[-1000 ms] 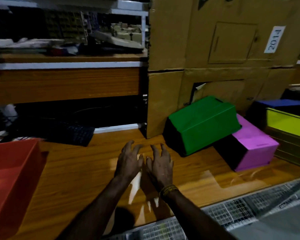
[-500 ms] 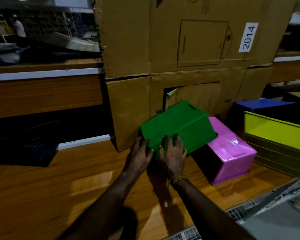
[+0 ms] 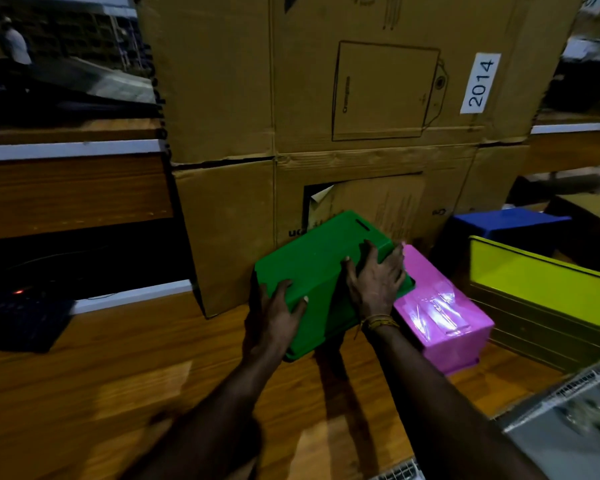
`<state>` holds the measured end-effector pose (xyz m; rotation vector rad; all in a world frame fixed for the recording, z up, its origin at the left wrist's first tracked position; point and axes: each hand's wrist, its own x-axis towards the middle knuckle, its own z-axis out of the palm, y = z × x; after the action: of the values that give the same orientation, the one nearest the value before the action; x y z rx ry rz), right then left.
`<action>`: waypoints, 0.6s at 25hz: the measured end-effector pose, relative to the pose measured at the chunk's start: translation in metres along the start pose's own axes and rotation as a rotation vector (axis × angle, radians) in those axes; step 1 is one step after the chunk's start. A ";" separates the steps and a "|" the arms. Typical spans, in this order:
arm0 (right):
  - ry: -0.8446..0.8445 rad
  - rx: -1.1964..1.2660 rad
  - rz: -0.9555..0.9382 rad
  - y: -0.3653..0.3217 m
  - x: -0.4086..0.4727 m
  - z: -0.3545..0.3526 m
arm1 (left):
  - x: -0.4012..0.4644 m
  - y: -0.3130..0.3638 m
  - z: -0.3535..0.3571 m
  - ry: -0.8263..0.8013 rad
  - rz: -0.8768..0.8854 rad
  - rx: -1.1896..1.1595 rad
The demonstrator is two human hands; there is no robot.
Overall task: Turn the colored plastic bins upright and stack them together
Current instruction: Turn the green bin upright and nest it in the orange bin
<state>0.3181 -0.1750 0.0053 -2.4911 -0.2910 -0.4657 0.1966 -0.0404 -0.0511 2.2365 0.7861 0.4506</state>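
Both hands clasp the overturned green plastic bin [image 3: 321,268] on the wooden desk [image 3: 118,393]; left hand [image 3: 274,318] at its near corner, right hand [image 3: 378,282] over its far side; the magenta plastic bin [image 3: 440,317] beside it lies overturned; nothing looks stacked yet.

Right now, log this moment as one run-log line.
step: upright green bin | left hand: on green bin | right hand: on green bin | pink bin: overturned, beside
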 end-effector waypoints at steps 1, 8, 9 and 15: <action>-0.006 0.023 0.009 0.002 0.002 0.001 | -0.001 -0.001 0.001 0.014 0.000 -0.011; 0.094 0.220 -0.014 -0.001 -0.001 -0.005 | -0.019 0.004 -0.008 0.203 0.025 -0.109; 0.114 0.234 -0.012 -0.003 -0.008 -0.006 | -0.025 0.004 -0.011 0.243 0.033 -0.122; 0.167 0.245 0.032 -0.019 -0.060 -0.016 | -0.050 -0.017 -0.045 0.352 0.033 -0.106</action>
<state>0.2533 -0.1749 0.0034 -2.2009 -0.2270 -0.5850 0.1292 -0.0404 -0.0371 2.1008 0.8800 0.8977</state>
